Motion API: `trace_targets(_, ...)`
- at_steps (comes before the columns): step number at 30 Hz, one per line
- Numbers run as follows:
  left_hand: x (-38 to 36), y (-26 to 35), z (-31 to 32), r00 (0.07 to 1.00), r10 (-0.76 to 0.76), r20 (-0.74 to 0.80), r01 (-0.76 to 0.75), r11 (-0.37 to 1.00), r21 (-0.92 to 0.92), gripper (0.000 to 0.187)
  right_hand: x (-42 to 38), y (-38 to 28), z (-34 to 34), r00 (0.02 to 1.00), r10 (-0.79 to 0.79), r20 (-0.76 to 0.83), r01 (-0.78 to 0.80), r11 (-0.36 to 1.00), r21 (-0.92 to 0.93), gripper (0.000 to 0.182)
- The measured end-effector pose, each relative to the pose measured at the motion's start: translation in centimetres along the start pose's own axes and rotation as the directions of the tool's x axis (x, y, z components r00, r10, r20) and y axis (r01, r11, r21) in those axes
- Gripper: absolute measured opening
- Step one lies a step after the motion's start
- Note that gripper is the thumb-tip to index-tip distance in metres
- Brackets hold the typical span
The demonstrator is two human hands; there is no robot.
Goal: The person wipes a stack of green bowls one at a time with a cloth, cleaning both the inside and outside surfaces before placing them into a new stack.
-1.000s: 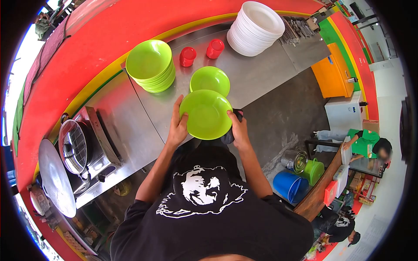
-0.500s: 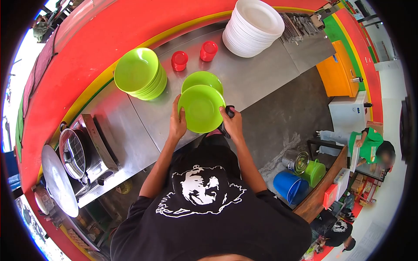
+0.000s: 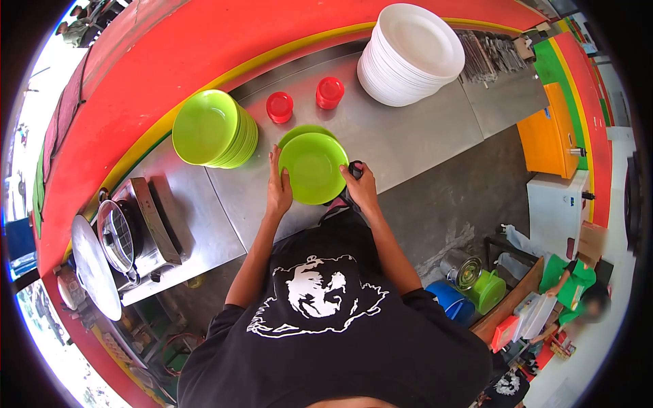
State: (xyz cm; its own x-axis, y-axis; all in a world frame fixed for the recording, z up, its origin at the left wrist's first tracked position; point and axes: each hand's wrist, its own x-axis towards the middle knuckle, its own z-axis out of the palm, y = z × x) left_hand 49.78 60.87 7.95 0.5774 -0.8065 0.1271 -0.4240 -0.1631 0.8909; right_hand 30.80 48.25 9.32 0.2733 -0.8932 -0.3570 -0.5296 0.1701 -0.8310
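Note:
Between my hands is a bright green bowl, its inside facing up toward me. My left hand grips its left rim, thumb at the edge and fingers along the outside. The right rim is held by my right hand, whose thumb rests on the edge. A dark item with some pink shows by the right fingers; I cannot make out what it is. Behind the held bowl, a second green bowl is mostly covered. A tall stack of green bowls stands to the left on the metal counter.
Two red cups stand beyond the bowls. Farther right are a stack of white plates and a pile of cutlery. A pan sits on a stove at left. A person in green is at far right.
The held bowl now covers more of the bowl behind it. Both hands still hold its rim. The whole view has shifted slightly, and the person in green has moved.

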Motion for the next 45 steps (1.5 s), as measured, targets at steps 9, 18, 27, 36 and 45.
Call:
trace_targets(9, 0.8, -1.2, 1.1, 0.995, -0.072, -0.069, 0.071, 0.997, -0.019, 0.049, 3.2, -0.4, -0.3, 0.983, -0.044, 0.180, 0.067, 0.990, -0.124, 0.051)
trace_targets(18, -0.2, -1.9, 2.4, 0.984, -0.103, -0.147, 0.104, 0.995, -0.004, 0.049, 4.6, -1.1, -1.1, 0.956, -0.063, 0.287, 0.156, 0.936, -0.315, 0.049)
trace_targets(27, -1.7, -1.7, 2.7, 0.974, -0.102, -0.202, 0.102, 0.995, -0.011, 0.053, 4.9, 0.0, -0.7, 0.954, -0.104, 0.283, 0.201, 0.919, -0.339, 0.049)
trace_targets(36, -2.5, -1.6, 2.6, 0.959, -0.114, -0.260, 0.111, 0.993, -0.028, 0.055, 4.5, 0.2, 0.1, 0.946, -0.185, 0.267, 0.258, 0.927, -0.271, 0.046)
trace_targets(45, -2.3, -1.9, 1.3, 0.973, -0.148, -0.178, 0.133, 0.987, -0.095, 0.053, 4.9, -0.3, -1.0, 0.943, -0.089, 0.322, 0.196, 0.928, -0.317, 0.057)
